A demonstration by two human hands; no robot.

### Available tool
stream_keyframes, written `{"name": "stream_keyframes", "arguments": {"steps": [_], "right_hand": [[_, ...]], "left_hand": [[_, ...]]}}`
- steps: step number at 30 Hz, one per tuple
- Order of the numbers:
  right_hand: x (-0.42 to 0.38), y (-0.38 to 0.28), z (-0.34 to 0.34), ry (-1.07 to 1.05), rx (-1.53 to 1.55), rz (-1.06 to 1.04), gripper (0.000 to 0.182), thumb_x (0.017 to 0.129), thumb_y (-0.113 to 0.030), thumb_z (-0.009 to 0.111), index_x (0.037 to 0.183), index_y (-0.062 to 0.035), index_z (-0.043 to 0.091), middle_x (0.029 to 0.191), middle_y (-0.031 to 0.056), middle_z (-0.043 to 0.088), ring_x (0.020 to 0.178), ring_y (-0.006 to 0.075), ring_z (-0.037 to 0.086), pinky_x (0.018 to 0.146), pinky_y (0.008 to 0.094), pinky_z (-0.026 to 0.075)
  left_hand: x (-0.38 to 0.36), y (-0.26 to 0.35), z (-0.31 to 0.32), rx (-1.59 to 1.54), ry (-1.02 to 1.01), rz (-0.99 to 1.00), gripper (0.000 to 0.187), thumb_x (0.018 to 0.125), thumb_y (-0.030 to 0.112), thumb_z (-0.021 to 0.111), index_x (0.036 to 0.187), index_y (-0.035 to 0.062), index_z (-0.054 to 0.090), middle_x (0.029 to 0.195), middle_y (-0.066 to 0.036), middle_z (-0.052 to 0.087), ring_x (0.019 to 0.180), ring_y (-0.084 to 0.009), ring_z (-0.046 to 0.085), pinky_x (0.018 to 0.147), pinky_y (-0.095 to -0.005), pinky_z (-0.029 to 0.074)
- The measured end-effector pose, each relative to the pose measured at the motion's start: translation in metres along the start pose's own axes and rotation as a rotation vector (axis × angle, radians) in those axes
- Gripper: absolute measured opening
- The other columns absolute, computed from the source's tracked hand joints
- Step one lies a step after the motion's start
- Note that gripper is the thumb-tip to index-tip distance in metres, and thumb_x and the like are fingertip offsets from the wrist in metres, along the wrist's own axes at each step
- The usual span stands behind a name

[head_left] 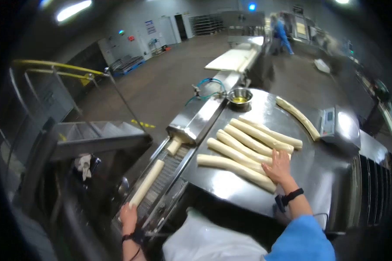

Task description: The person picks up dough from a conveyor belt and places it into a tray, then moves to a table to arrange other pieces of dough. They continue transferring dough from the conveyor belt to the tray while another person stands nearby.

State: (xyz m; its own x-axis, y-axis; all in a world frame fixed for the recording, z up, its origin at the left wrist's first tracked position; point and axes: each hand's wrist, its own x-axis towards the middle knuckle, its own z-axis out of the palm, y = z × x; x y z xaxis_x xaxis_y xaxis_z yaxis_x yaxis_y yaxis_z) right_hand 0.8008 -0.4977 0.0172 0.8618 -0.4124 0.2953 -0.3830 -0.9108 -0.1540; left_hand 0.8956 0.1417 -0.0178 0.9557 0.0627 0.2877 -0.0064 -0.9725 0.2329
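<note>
Several long pale dough rolls [235,169] lie side by side on the round metal table [222,185]. My right hand [279,167] rests on the right ends of the rolls, its fingers spread. On the mesh conveyor [172,163] at the left lies a single dough roll [147,182]. My left hand [128,215] is at the near end of that roll, touching it; its fingertips are partly hidden. Another dough piece [174,146] sticks out of the metal housing [200,119] above the conveyor.
A steel bowl [239,98] with yellow liquid stands at the table's back edge. One curved roll [298,117] lies near the scale [329,122] at the right. Metal steps with a yellow handrail [61,66] are at the left. A person in blue [283,35] stands far back.
</note>
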Motion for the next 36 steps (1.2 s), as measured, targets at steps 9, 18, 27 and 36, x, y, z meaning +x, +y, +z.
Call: {"name": "stream_keyframes", "arguments": {"steps": [9, 18, 27, 36], "right_hand": [[0.023, -0.050, -0.010, -0.215, 0.072, -0.057, 0.079, 0.087, -0.054, 0.050, 0.145, -0.0035, 0.032, 0.135, 0.0312, 0.040, 0.126, 0.0435, 0.037, 0.108, 0.0502, 0.023], [-0.025, -0.073, -0.021, -0.312, 0.014, -0.365, 0.094, 0.071, -0.053, 0.069, 0.149, -0.0174, 0.029, 0.153, 0.0270, 0.017, 0.141, 0.0467, 0.014, 0.114, 0.0558, 0.010], [-0.053, -0.014, 0.014, -0.151, 0.111, -0.373, 0.109, 0.057, -0.039, 0.080, 0.150, -0.0168, 0.028, 0.147, 0.0319, 0.023, 0.134, 0.0495, 0.023, 0.111, 0.0547, 0.020], [-0.046, -0.020, 0.011, -0.186, -0.069, -0.337, 0.099, 0.061, -0.034, 0.080, 0.146, -0.0088, 0.034, 0.143, 0.0318, 0.031, 0.131, 0.0476, 0.030, 0.108, 0.0537, 0.026]], "left_hand": [[-0.029, 0.017, -0.026, 0.101, 0.031, -0.153, 0.044, 0.072, 0.042, 0.071, 0.095, 0.0045, 0.070, 0.093, -0.021, 0.062, 0.093, -0.0397, 0.057, 0.085, -0.0484, 0.045], [-0.097, -0.012, -0.053, -0.102, 0.079, -0.163, 0.042, 0.068, 0.032, 0.079, 0.104, 0.0141, 0.066, 0.102, -0.015, 0.062, 0.102, -0.0340, 0.057, 0.091, -0.0442, 0.042], [-0.144, -0.048, -0.058, 0.059, 0.156, -0.257, 0.050, 0.071, 0.038, 0.078, 0.109, 0.0089, 0.062, 0.102, -0.015, 0.065, 0.102, -0.0360, 0.058, 0.088, -0.0459, 0.043], [-0.154, -0.002, -0.067, -0.826, -0.132, -0.701, 0.062, 0.074, 0.022, 0.077, 0.124, -0.0020, 0.050, 0.111, -0.014, 0.062, 0.101, -0.0230, 0.059, 0.088, -0.0325, 0.046]]}}
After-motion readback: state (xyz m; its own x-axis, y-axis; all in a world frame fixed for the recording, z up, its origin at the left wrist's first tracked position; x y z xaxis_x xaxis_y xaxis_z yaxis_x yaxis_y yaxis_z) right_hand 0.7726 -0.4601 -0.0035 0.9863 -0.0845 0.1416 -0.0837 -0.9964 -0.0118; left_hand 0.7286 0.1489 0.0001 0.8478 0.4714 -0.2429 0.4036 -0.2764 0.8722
